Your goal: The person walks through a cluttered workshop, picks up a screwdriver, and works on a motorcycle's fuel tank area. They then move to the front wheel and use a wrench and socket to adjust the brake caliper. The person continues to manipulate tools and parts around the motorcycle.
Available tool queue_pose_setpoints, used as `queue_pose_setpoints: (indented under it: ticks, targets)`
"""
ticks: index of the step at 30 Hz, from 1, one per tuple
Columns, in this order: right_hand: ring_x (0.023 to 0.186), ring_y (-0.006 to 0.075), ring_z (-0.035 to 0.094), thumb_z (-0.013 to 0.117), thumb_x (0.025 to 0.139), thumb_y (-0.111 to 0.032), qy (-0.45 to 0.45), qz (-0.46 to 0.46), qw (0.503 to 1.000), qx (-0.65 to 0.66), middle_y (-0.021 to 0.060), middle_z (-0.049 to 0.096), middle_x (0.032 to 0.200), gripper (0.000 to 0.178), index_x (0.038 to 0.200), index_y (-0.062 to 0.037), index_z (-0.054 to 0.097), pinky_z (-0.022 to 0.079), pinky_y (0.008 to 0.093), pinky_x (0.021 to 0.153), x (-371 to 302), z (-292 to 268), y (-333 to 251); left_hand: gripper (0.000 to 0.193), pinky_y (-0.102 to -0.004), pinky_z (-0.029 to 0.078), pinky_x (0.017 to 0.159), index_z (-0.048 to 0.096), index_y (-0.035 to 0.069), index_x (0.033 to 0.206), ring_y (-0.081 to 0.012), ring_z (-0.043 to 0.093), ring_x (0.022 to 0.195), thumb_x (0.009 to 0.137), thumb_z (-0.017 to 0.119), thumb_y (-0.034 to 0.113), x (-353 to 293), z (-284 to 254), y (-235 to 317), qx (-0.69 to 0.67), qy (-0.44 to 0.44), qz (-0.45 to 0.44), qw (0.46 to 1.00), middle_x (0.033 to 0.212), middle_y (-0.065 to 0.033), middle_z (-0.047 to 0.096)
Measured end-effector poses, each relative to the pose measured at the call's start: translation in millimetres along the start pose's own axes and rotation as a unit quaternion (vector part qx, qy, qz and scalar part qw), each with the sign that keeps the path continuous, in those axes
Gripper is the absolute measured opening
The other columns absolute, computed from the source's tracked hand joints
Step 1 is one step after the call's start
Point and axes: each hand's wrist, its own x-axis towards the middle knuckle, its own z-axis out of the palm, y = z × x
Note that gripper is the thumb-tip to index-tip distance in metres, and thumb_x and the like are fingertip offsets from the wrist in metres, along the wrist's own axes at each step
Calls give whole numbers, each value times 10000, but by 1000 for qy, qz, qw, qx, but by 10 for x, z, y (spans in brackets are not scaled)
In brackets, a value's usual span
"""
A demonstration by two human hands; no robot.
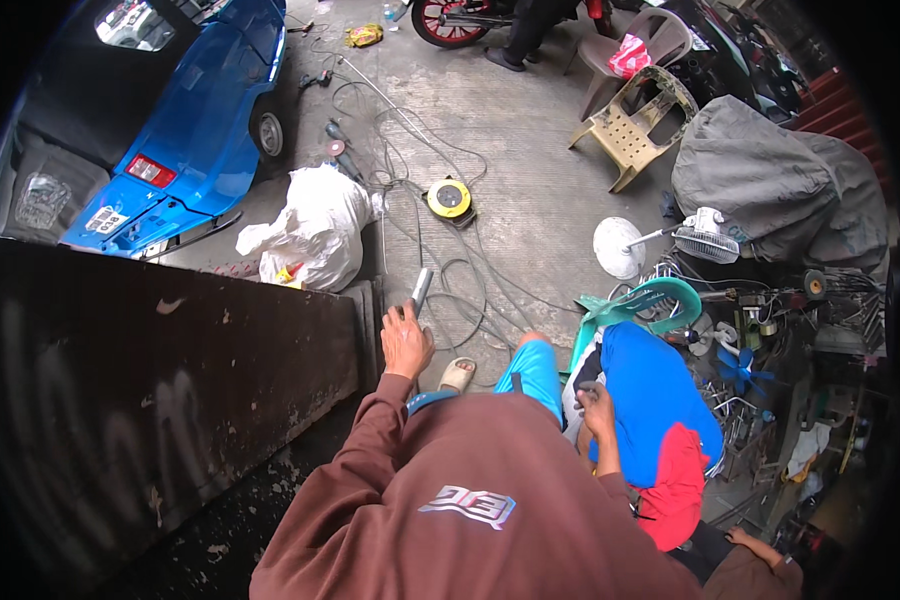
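My left hand (407,345) reaches forward in a brown sleeve, its fingers closed around the near end of a short silver-grey metal tube (424,286). The tube points up and away over the concrete floor. My right hand (596,408) is beside a blue, white and red garment (645,395) at a teal plastic chair (670,294). Its fingers are curled and darkly smudged; whatever they may hold is hidden. Below my left hand show a sandalled foot (458,374) and light-blue shorts (533,375).
Cables lie around a yellow cord reel (450,199) and an angle grinder (342,155). A dark metal panel (170,390) stands left, with a white sack (315,228) beyond it. A white fan (620,247) and clutter are right; another person's hand (755,545) is at lower right.
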Motion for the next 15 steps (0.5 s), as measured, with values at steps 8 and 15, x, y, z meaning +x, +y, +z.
queue_pose_setpoints:
  ticks: [8,15]
  targets:
    - [748,177,716,701,959,-99,-6,-77,989,-122,113,736,881,256,1199,-19,662,540,320,624,1412,10,-747,621,-535,507,963,487,-18,1398,-476,595,1137,860,705,200,1153,288,167,-61,-61,-19,996,1251,-301,564]
    - [691,192,714,733,935,-110,-14,-142,963,-228,115,733,813,279,1189,-15,667,536,353,617,3753,-195,-1126,521,-509,505,1013,582,-3,1294,-473,598,1184,880,721,281,2740,479,566,-27,-129,-85,988,1239,-312,596]
